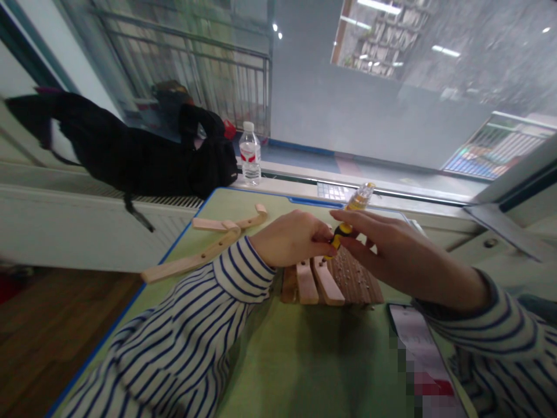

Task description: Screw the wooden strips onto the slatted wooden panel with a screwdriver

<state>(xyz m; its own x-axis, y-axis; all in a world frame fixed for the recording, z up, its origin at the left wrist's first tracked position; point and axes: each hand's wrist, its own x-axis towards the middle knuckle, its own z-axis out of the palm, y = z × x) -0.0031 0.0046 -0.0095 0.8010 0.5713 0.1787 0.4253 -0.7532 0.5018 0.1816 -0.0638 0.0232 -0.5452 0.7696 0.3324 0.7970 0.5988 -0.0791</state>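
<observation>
My left hand [290, 238] is closed in a loose fist above a stack of wooden slats [324, 283], its fingertips pinched at the yellow and black collar of a screwdriver [353, 213]. My right hand [394, 252] reaches in from the right with fingers stretched along the same tool, touching it from the other side. The screwdriver has a clear amber handle that points up and away. Its tip is hidden behind my fingers. A board with rows of small holes [357, 277] lies under my right hand.
Curved wooden pieces [204, 252] lie on the green table [282, 360] to the left. A phone [418, 342] sits at the front right. A water bottle [250, 154] and a black bag [143, 157] rest on the window ledge behind.
</observation>
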